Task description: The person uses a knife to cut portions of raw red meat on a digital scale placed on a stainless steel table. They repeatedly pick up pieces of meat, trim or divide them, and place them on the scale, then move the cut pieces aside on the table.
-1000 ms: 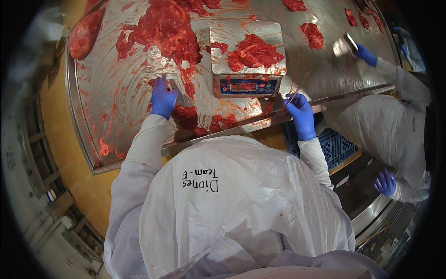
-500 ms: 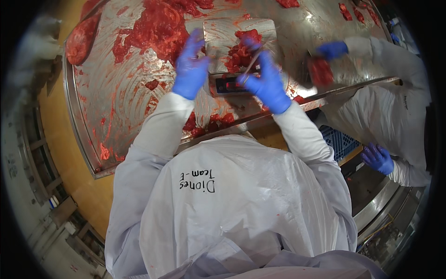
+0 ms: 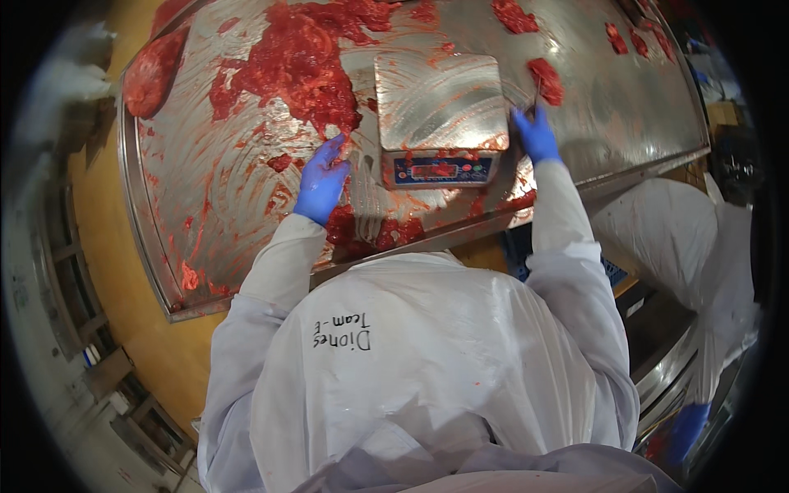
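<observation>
My left hand, in a blue glove, has its fingers apart at the lower end of a large pile of raw red meat. Right of it stands a bench scale, its steel plate smeared and its front panel spotted with meat bits. Beyond the scale's right side, my gloved right hand is closed on a thin knife-like tool. That tool reaches to a small piece of red meat on the steel table; its handle is hidden by my fingers.
A raised rim edges the steel table. Meat scraps lie along its front edge, a large smooth piece at the left, another piece at the back. A co-worker's gloved hand is low at the right.
The meat on the scale's plate is gone from it. My right hand has moved right with the thin tool, my left slightly down. The co-worker's hand and its meat have left the scale's right side.
</observation>
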### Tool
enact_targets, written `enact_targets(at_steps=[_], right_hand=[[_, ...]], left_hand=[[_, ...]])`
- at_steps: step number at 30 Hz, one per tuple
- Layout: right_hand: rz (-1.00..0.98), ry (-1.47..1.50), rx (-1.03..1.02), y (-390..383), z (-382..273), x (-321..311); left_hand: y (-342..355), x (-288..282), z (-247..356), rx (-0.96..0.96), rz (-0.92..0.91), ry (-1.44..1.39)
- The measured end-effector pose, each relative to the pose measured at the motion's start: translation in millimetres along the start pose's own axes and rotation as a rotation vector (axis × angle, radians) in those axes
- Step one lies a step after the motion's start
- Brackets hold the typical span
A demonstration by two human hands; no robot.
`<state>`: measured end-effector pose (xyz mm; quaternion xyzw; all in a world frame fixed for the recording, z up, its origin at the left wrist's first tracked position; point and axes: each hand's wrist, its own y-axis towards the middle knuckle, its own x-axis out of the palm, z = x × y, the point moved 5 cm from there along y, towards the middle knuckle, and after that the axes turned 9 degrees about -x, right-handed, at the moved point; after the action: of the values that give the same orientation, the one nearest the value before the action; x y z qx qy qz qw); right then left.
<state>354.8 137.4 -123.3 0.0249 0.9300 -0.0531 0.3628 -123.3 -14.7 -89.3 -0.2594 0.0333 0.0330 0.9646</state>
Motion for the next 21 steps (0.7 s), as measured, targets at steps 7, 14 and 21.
enact_targets(at_steps=[7, 14, 21], right_hand=[[-0.063, -0.188, -0.085, -84, -5, 21], [-0.043, -0.110, -0.058, -90, -27, 10], [0.165, 0.455, -0.217, -143, -73, 9]], left_hand=[[103, -42, 70, 0.316, 0.385, 1.064], [73, 0, 29, 0.397, 0.130, 1.393], [-61, 22, -52, 0.403, -0.057, 1.183]])
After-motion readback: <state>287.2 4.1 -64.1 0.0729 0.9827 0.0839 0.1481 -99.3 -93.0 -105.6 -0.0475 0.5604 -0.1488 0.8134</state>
